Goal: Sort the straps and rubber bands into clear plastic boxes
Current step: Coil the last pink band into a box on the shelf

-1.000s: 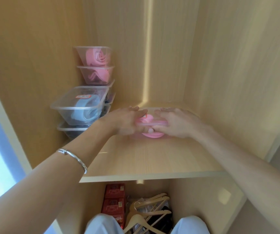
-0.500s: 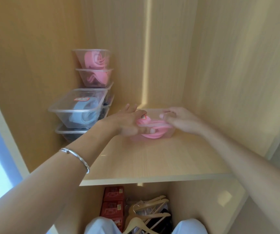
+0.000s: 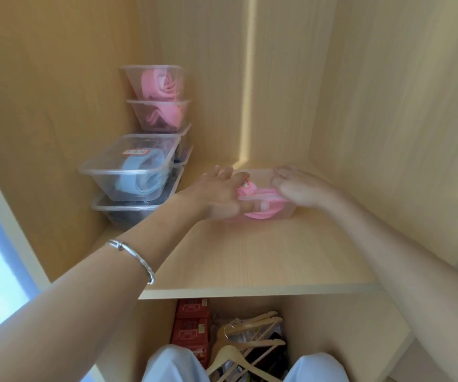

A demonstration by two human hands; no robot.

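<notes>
Since half a second ago: right hand (image 3: pixel 302 188) moved from the box's far right corner onto its near right side, fingers curled over the rim and onto the pink strap (image 3: pixel 261 195); left hand (image 3: pixel 219 193) hardly shifted, fingers a little more spread.

Box (image 3: pixel 287 209) near the back of the wooden shelf (image 3: pixel 263 257), right of the stacks and apart from them, long axis running left to right. Strap coiled inside it, one flat run stretched left to right between the two hands, a small red-and-white label at its left end. Left hand pressed against the box's left end, thumb under, gripping the strap there (blurred, so exact hold unclear). Right hand clenched on the strap's right end.

Box clear, thin plastic, rectangular with a flared rim. Strap smooth, flat, pale pink. Shelf pale wood grain, matte.

At left, two stacks of like boxes: pink rolls (image 3: pixel 159 84) in the top two at the back; a blue strap (image 3: pixel 139 175) in the front one, over a box of dark contents. Silver bangle (image 3: pixel 132 256) on the left wrist.
</notes>
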